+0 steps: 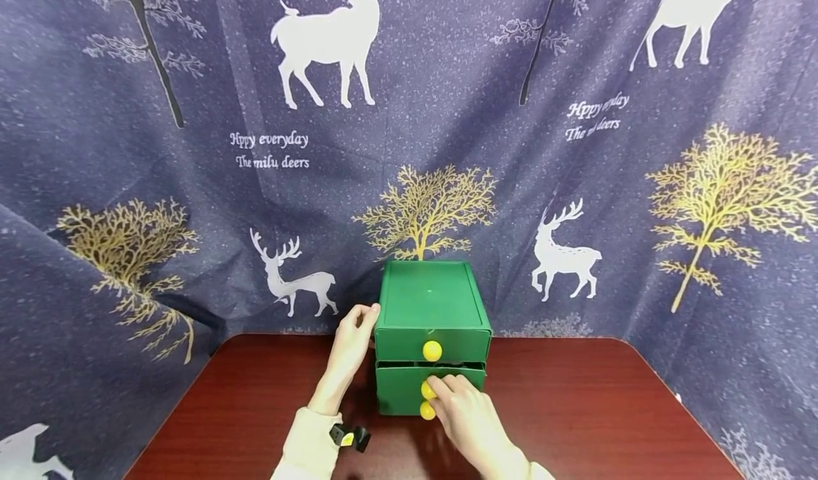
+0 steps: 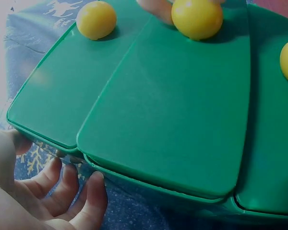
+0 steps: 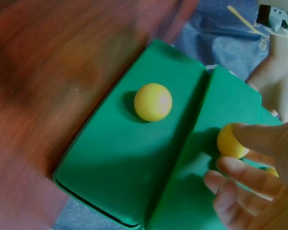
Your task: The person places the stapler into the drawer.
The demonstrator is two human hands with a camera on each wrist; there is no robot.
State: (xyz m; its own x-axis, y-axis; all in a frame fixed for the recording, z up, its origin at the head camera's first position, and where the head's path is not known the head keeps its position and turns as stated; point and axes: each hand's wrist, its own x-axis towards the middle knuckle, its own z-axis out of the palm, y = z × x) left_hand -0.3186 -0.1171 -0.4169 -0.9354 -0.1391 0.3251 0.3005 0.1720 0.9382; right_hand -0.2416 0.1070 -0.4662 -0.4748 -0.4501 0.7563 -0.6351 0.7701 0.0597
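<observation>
A green drawer cabinet (image 1: 429, 299) stands on the table, with round yellow knobs on its stacked drawers. Its middle drawer (image 2: 168, 110) sticks out a little past the others, and a dark gap shows along its top edge. My right hand (image 1: 469, 417) pinches the middle knob (image 3: 230, 142) between thumb and finger. Against the cabinet's left side rest the fingers of my left hand (image 1: 350, 339), near the top drawer (image 2: 62, 96). The top knob (image 1: 432, 351) and the bottom knob (image 3: 152, 102) are untouched. What lies inside the drawer cannot be seen.
The reddish-brown table (image 1: 562, 402) extends to both sides of the cabinet. Right behind it hangs a dark blue cloth (image 1: 434, 125) printed with deer and trees. A small black device (image 1: 350, 437) sits at the left wrist.
</observation>
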